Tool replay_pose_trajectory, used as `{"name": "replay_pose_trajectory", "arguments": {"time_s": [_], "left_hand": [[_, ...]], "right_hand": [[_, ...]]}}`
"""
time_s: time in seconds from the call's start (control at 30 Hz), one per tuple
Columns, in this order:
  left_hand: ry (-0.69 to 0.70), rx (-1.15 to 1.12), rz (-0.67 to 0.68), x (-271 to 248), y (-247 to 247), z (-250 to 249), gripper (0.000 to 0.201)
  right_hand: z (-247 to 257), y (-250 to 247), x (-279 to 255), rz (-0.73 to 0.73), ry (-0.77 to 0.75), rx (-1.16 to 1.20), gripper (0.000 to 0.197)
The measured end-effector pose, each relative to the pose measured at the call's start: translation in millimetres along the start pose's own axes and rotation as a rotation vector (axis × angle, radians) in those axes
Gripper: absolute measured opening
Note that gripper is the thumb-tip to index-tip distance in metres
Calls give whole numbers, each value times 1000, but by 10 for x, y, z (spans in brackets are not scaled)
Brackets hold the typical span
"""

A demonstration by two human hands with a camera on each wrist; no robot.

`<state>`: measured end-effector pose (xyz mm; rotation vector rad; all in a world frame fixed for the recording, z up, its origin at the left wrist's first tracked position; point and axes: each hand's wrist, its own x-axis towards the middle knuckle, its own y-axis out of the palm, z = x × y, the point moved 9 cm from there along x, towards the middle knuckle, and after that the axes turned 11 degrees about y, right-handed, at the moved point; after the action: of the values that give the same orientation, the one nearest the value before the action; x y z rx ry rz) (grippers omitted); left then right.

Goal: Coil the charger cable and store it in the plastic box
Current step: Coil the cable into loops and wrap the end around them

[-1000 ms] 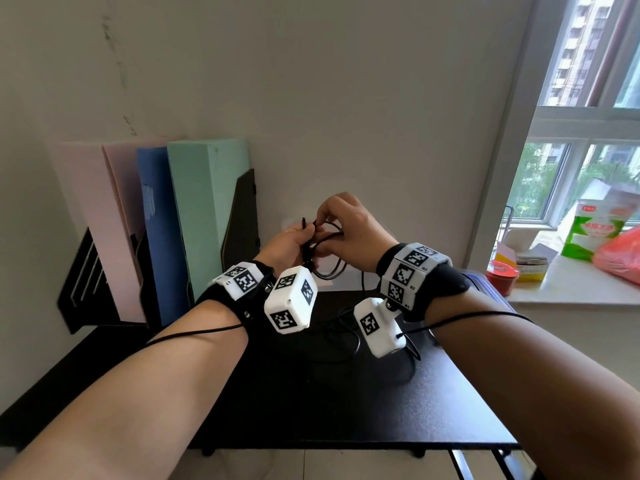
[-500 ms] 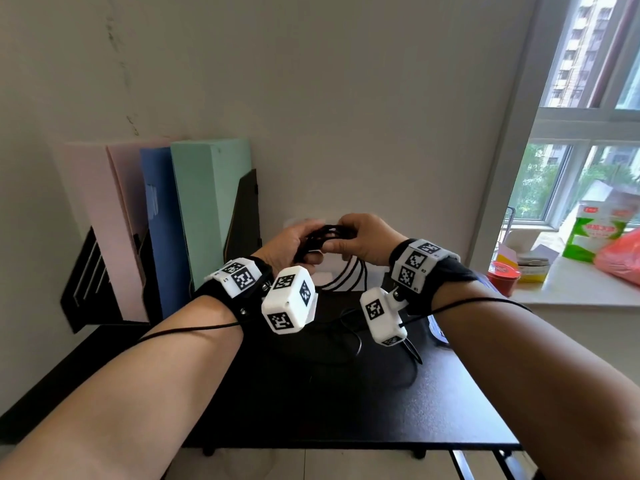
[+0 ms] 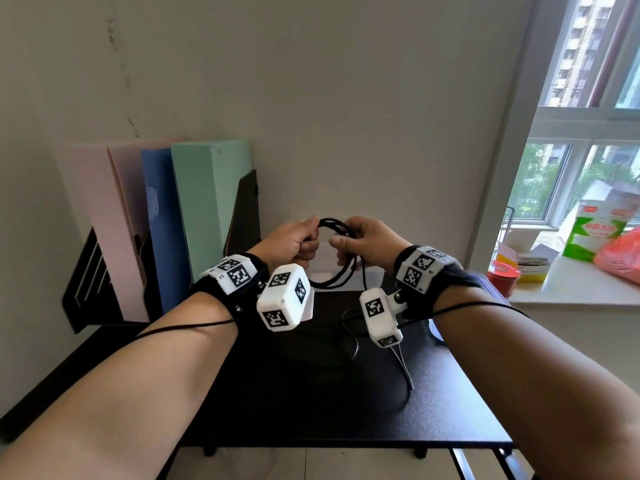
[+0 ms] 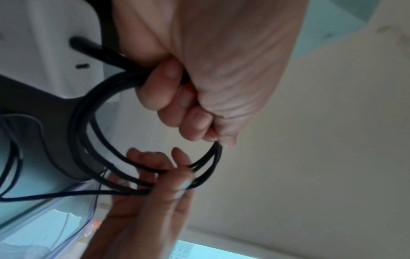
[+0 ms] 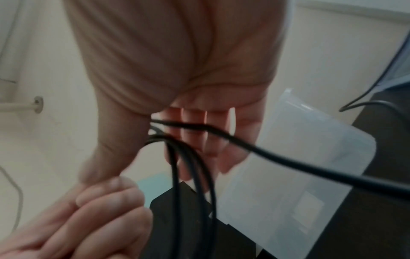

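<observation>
1. L hand (image 3: 290, 241) is fisted around the left side of the charger cable (image 3: 335, 226) coil. Left wrist cam shows the fingers (image 4: 159, 91) curled tight over several bundled strands, w/ the thumb side closing on them.
2. R hand (image 3: 366, 244) has the right side of the coil. Right wrist cam shows the fingers (image 5: 195, 128) fairly straight, w/ strands running across them and through the thumb crook. The grip is looser than the L one. Thumb tip (image 3: 338, 241) points toward the L hand.
3. The coil hangs betw. both hands, held up in the air above the black table (image 3: 311, 403), close to the wall. The top arc bridges the two hands and the bottom loops sag below the knuckles. I count approx. 3-4 turns, but motion blur makes the exact no. unclear.
4. A loose tail drops from the R hand side down toward the table. Its end is hidden behind the wrist rigs.
5. The plastic box (image 5: 295, 184) is translucent and sits on the table below/behind the hands. It is mostly blocked in the head view and clearer in the right wrist cam. The cable isn't in it and isn't touching it.
6. Pink/blue/green file folders (image 3: 207, 209) stand in a black rack to the left, well apart from the hands.
</observation>
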<state>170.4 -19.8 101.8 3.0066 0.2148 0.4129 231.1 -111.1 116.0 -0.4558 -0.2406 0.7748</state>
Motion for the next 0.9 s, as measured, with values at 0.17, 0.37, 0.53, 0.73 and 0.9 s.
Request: {"name": "replay_pose_trajectory", "arguments": {"time_s": [0.17, 0.37, 0.53, 0.73, 0.9], "left_hand": [[56, -231, -189, 51, -272, -97, 42], [106, -427, -340, 47, -587, -130, 41], [93, -501, -380, 20, -770, -99, 42], [90, -488, -417, 14, -783, -23, 42], [84, -514, -449, 34, -771, -9, 44]], "right_hand": [[-414, 134, -32, 185, 153, -55, 15], [-704, -51, 3, 118, 129, -171, 18], [-933, -288, 43, -24, 162, -147, 16], [-874, -814, -54, -558, 212, -180, 18], [-494, -656, -153, -551, 183, -713, 31]]}}
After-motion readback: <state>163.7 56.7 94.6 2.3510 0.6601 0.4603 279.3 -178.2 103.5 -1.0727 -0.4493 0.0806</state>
